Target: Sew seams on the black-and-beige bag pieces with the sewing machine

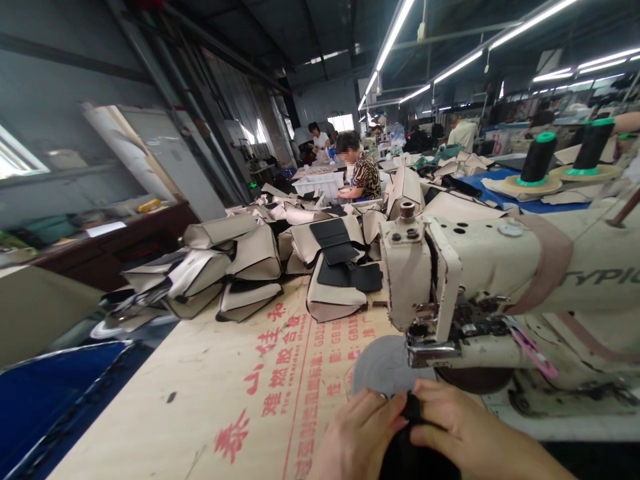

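My left hand and my right hand come together at the bottom of the head view, in front of the sewing machine. Both are closed on a black fabric piece, pinching its upper edge between thumbs and fingers. Its lower part runs out of the frame, so its full shape is hidden. Just beyond my fingers lies a grey round disc, beside the machine's narrow arm. A pink-handled tool hangs by that arm.
Beige bag pieces with black edging are piled along the far side of the plywood table. Black thread cones stand behind the machine. A blue-lined bin is at the left. A co-worker sits farther back.
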`<action>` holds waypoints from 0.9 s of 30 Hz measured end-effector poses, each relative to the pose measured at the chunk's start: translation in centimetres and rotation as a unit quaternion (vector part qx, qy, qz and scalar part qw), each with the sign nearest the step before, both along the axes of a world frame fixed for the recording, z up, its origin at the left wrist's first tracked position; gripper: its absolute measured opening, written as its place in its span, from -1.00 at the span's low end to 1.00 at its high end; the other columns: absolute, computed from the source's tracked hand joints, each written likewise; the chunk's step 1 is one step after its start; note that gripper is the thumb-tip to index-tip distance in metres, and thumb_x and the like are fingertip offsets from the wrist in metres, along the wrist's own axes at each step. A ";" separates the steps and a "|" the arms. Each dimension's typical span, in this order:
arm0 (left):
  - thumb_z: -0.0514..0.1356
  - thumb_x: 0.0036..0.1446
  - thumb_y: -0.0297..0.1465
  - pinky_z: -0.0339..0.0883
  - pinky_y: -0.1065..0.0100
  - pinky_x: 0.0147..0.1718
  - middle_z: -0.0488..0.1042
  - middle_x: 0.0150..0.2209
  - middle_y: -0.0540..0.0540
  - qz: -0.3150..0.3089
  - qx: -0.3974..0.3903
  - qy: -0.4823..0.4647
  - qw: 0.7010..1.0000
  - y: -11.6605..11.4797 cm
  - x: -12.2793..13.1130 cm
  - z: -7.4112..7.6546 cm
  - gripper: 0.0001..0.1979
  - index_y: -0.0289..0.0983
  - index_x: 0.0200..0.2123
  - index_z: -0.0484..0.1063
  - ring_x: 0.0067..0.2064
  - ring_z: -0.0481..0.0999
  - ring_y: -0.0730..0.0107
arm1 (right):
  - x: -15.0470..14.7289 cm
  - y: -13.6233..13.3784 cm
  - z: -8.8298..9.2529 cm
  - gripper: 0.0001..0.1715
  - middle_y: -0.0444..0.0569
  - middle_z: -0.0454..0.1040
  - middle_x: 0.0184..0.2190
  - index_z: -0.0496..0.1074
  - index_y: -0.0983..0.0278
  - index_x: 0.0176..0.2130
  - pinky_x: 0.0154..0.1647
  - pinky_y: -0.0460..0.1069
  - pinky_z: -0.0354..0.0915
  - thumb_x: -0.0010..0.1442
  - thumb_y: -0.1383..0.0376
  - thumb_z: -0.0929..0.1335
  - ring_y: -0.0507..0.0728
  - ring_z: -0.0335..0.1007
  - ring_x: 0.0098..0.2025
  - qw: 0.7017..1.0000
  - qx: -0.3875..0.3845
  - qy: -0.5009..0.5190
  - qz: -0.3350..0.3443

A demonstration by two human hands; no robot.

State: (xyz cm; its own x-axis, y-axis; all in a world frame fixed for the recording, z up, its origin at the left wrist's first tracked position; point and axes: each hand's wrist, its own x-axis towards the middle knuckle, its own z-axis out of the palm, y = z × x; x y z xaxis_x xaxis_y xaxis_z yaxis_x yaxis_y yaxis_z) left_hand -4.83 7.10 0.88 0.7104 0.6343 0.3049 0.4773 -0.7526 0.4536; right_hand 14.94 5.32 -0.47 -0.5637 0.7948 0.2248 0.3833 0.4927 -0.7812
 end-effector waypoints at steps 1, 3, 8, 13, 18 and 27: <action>0.01 0.21 -0.48 0.37 0.45 -0.30 0.44 -0.29 -0.07 -0.020 0.001 0.028 0.999 0.1 -0.1 0.4 -0.69 -0.22 0.03 0.24 -0.26 0.42 0.42 | 0.1 0.0 0.1 -0.85 -0.09 0.42 -0.29 0.41 0.30 -0.28 -0.12 -0.09 0.14 0.24 0.30 0.27 0.06 0.26 -0.17 1.000 -0.003 -0.002 0.001; -0.01 0.22 -0.49 0.37 0.43 -0.25 0.43 -0.24 -0.07 -0.051 0.007 0.079 0.996 0.4 -0.3 1.2 -0.65 -0.22 0.08 0.19 -0.21 0.40 0.41 | 0.1 0.1 0.2 -0.85 -0.10 0.42 -0.28 0.41 0.28 -0.27 -0.12 -0.09 0.14 0.24 0.31 0.26 0.05 0.26 -0.17 1.000 -0.012 0.002 0.006; -0.05 0.24 -0.46 0.34 0.39 -0.29 0.41 -0.25 -0.05 -0.057 0.015 0.143 0.988 0.8 -0.4 0.8 -0.78 -0.21 -0.10 0.30 -0.24 0.36 0.38 | -0.2 0.2 -0.4 -0.89 -0.15 0.42 -0.36 0.40 0.26 -0.34 -0.13 -0.07 0.13 0.21 0.32 0.29 0.05 0.27 -0.22 0.999 -0.035 0.012 0.001; -0.04 0.24 -0.43 0.26 0.29 -0.33 0.39 -0.30 -0.01 -0.055 0.061 0.198 0.977 0.9 -0.3 -1.1 -0.86 -0.24 -0.29 0.30 -0.30 0.31 0.33 | -0.5 0.3 -2.1 -0.70 -0.22 0.31 -0.59 0.30 0.30 -0.62 -0.37 -0.11 0.11 0.04 0.33 0.43 0.00 0.23 -0.43 0.992 -0.073 0.012 -0.106; -0.05 0.24 -0.45 0.26 0.26 -0.26 0.38 -0.32 0.01 -0.054 0.056 0.200 0.977 1.0 0.2 -0.6 -0.86 -0.24 -0.33 0.27 -0.29 0.29 0.34 | -0.3 -0.5 -3.1 -0.70 -0.17 0.36 -0.29 0.38 0.20 -0.23 -0.23 -0.12 0.20 -0.01 0.30 0.46 0.04 0.28 -0.25 0.980 -0.075 0.058 -0.176; -0.09 0.23 -0.49 0.30 0.31 -0.31 0.37 -0.34 -0.06 -0.019 0.009 0.160 0.987 1.4 0.7 0.1 -0.81 -0.28 -0.35 0.28 -0.27 0.32 0.34 | -1.2 -0.4 -3.3 -0.83 -0.07 0.31 -0.31 0.30 0.27 -0.23 -0.22 -0.05 0.18 0.30 0.31 0.16 0.07 0.23 -0.24 0.991 0.067 0.022 -0.113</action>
